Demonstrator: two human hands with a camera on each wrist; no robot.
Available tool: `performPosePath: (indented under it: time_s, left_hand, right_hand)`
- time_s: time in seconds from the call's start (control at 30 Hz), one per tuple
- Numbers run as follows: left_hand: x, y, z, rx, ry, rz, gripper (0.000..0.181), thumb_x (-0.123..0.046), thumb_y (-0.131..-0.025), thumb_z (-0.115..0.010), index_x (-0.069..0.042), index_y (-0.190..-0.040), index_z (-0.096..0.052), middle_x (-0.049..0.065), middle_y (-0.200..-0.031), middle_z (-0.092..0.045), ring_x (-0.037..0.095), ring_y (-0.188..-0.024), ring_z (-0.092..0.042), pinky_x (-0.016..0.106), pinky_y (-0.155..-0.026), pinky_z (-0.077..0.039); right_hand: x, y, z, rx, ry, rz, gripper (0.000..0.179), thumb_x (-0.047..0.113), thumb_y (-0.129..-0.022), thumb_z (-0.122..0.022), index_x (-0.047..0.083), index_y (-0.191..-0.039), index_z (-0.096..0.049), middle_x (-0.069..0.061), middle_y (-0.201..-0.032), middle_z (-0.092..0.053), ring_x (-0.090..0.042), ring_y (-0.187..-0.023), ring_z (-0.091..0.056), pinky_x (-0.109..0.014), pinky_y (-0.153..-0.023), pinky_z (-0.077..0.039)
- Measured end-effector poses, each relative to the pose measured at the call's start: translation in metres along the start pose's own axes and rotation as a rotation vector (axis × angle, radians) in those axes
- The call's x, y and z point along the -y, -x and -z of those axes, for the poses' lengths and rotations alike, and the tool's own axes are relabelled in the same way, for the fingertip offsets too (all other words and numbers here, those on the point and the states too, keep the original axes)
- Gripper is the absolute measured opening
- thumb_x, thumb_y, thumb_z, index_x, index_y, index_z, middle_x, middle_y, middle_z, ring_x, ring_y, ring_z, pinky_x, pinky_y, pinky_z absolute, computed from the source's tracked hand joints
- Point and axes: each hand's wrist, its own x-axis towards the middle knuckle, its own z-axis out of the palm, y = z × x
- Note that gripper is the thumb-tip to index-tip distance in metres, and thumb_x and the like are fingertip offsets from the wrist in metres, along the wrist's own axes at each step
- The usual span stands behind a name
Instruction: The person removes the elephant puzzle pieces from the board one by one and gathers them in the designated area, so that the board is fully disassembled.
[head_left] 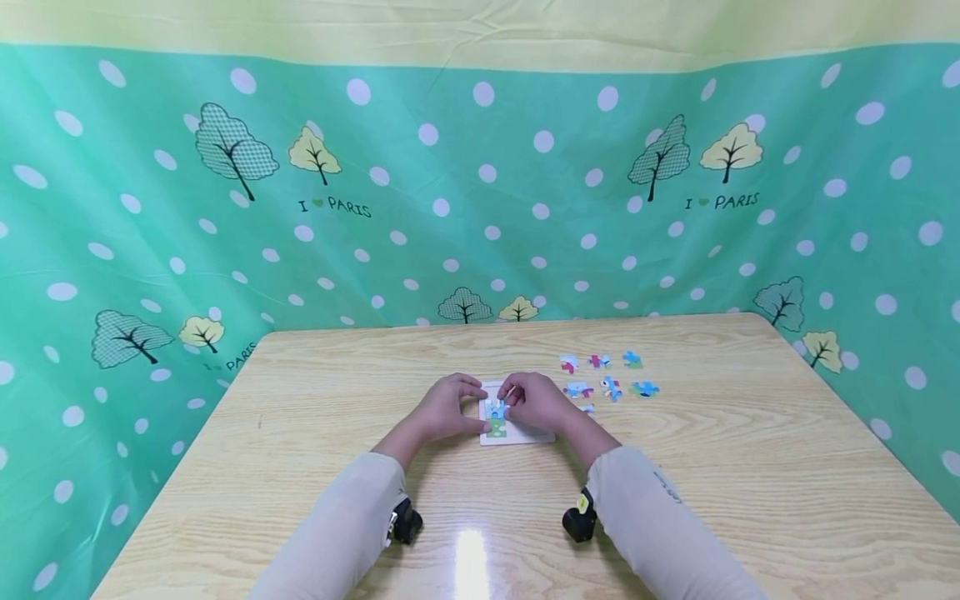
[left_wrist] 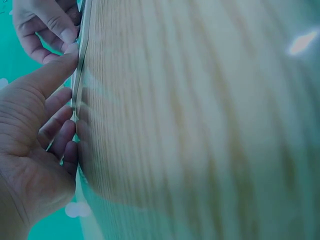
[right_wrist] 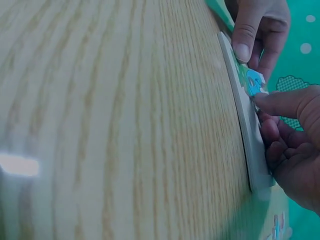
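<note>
A white puzzle board (head_left: 531,437) lies on the table with a green puzzle piece (head_left: 496,428) and a blue puzzle piece (head_left: 494,411) along its left side. My left hand (head_left: 447,408) rests at the board's left edge, its thumb stretched onto the green piece and its fingers spread toward the far corner. Over the board, my right hand (head_left: 536,402) pinches the blue piece at its right side with thumb and curled fingers. In the right wrist view, the right thumb (right_wrist: 280,103) touches the blue piece's edge (right_wrist: 254,82). The right fingertips are partly hidden.
Several loose puzzle pieces (head_left: 611,387) lie to the right of the board, one partly hidden behind the right forearm. A wood-grain table (head_left: 315,467) extends around the board, with a green dotted curtain (head_left: 480,192) behind. Black wrist cameras (head_left: 407,522) hang beneath both sleeves.
</note>
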Motion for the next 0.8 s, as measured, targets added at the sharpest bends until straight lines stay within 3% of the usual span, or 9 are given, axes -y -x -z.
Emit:
performPosePath:
  time_s: [0.47,0.8]
  left_hand:
    - [0.0000,0.0001,0.0008,0.014,0.011,0.015,0.050,-0.027,-0.073,-0.088,-0.007,-0.115,-0.071,0.008,-0.128,-0.058,0.030,-0.125,-0.049,0.044,-0.110,-0.034]
    - [0.0003,0.0004,0.0004,0.012,0.013,0.009,0.051,-0.027,-0.072,-0.088,-0.007,-0.116,-0.071,0.008,-0.128,-0.058,0.030,-0.125,-0.049,0.044,-0.110,-0.034]
  right_hand:
    - [0.0001,-0.0001,-0.0005,-0.017,0.098,0.029,0.016,-0.002,-0.085,-0.070,0.006,-0.098,-0.070,0.002,-0.081,-0.060,-0.012,-0.078,-0.055,-0.028,-0.074,-0.050]
    - [-0.0031,0.0028,0.0003,-0.034,0.058,0.021,0.016,-0.002,-0.086,-0.069,0.007,-0.099,-0.069,0.001,-0.084,-0.060,-0.013,-0.080,-0.056,-0.029,-0.077,-0.050]
